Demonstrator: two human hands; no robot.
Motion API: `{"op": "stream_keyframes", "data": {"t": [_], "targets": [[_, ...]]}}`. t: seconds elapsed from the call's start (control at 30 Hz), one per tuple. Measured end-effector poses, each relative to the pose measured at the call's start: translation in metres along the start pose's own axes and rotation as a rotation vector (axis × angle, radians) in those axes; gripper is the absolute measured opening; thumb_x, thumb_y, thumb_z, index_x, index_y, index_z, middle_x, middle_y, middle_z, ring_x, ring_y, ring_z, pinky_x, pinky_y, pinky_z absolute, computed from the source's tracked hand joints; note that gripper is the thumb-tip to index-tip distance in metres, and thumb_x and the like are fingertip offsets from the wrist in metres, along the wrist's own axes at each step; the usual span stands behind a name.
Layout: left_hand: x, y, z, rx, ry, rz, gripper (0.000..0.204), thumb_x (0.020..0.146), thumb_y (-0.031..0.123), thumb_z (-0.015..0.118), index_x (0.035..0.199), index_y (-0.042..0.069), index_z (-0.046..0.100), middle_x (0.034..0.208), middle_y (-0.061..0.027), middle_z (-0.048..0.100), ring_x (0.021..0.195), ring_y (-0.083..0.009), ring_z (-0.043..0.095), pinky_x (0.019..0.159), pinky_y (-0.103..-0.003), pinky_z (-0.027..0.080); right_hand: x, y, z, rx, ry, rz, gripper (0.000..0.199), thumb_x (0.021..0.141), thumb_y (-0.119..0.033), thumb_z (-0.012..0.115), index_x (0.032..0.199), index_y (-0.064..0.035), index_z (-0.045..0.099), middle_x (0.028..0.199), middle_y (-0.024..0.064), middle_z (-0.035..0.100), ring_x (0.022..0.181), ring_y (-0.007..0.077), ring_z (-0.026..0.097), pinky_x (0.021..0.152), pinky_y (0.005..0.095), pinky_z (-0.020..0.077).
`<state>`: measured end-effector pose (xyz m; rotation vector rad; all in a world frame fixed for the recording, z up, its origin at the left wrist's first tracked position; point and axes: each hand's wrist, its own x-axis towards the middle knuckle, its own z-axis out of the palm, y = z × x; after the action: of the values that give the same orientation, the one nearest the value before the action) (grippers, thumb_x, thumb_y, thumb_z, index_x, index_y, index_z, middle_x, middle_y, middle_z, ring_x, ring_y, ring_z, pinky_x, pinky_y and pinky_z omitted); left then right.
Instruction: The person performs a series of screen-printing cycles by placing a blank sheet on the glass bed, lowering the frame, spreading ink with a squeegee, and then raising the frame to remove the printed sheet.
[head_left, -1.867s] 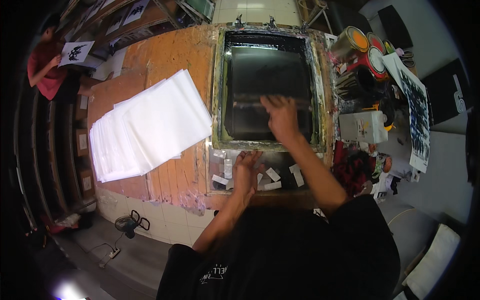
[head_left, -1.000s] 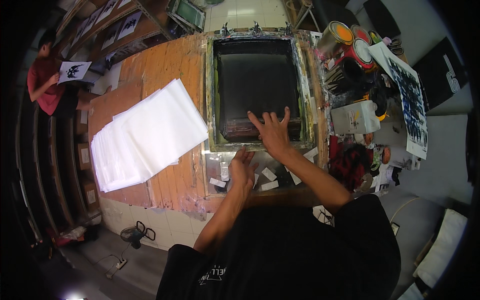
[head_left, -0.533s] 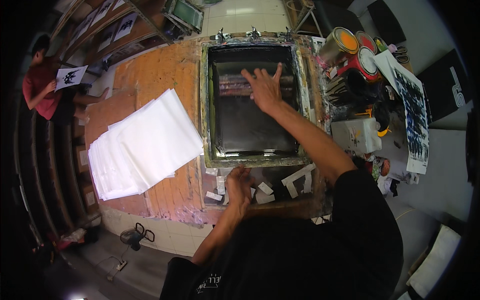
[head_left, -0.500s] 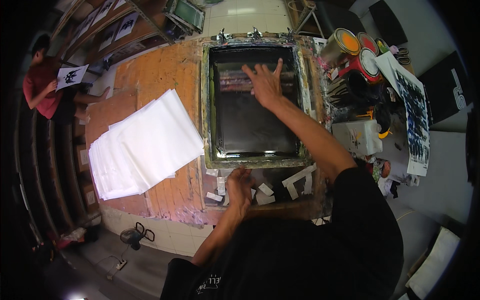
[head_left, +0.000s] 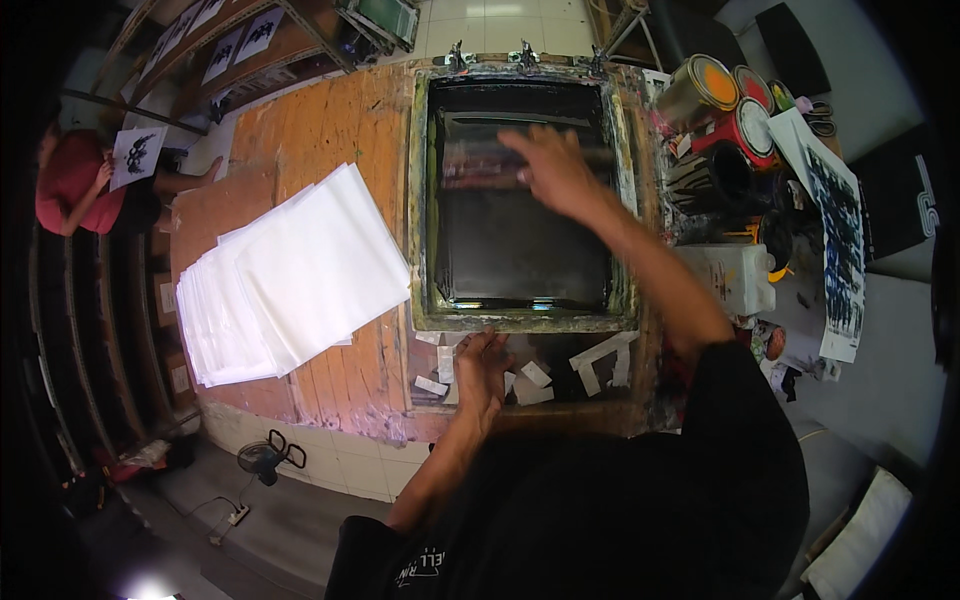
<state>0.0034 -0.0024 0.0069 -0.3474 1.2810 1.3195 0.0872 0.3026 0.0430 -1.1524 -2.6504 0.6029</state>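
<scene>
there, right hand [head_left: 555, 170] on squeegee [head_left: 480, 165], well inside the screen frame [head_left: 418, 200]

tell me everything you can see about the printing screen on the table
The screen is a rectangular frame with dark mesh, lying flat on the worn wooden table. Its frame looks grimy and ink-stained, greenish along the edges, with clamps at its far end. The mesh is black and glossy with wet ink. The right hand, blurred, is over its far part at a smeared bar that is too blurred to identify. The left hand rests just below its near edge, among tape strips.
</scene>
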Motion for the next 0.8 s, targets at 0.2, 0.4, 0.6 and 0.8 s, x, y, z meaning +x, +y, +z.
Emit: {"op": "stream_keyframes", "data": {"t": [0.2,0.4,0.6,0.8], "targets": [[-0.026,0.026,0.010,-0.110,-0.127,0.041,0.022,0.088,0.012,0.070,0.101,0.011,0.052,0.105,-0.0054,0.061,0.106,-0.0231,0.064,0.094,-0.046,0.047,-0.138,-0.086,-0.009,-0.007,0.306,-0.078,0.054,0.076,0.002,0.067,0.129,-0.0061,0.061,0.109,0.0124,0.064,0.105,0.0341,0.057,0.093,0.0484,0.0392],[-0.067,0.089,0.057,-0.106,-0.438,0.332,0.017,0.090,0.015,0.061,0.103,0.005,0.057,0.097,-0.0108,0.068,0.102,-0.0329,0.067,0.105,-0.048,0.046,-0.128,-0.123,-0.076,-0.153,0.699,-0.156,0.044,0.072,0.004,0.065,0.115,-0.0053,0.070,0.104,0.0103,0.069,0.098,0.0333,0.060,0.089,0.0485,0.0417],[0.034,0.151,0.073,0.438,-0.090,0.632,0.035,0.093,0.031,0.065,0.097,-0.004,0.066,0.096,-0.0212,0.073,0.094,-0.0347,0.070,0.102,-0.044,0.045,-0.045,-0.090,-0.167,-0.284,0.930,-0.388,0.032,0.083,-0.003,0.065,0.115,-0.0023,0.065,0.093,0.0167,0.068,0.088,0.0337,0.064,0.082,0.0452,0.0480],[0.152,0.114,0.029,1.686,0.692,1.191,0.036,0.087,0.033,0.078,0.098,-0.001,0.072,0.090,-0.0159,0.073,0.080,-0.0296,0.068,0.084,-0.040,0.050,0.007,-0.102,-0.226,0.011,0.892,-0.443,0.018,0.082,0.004,0.065,0.100,0.0024,0.067,0.083,0.0189,0.067,0.081,0.0325,0.064,0.081,0.0439,0.0483]]}}
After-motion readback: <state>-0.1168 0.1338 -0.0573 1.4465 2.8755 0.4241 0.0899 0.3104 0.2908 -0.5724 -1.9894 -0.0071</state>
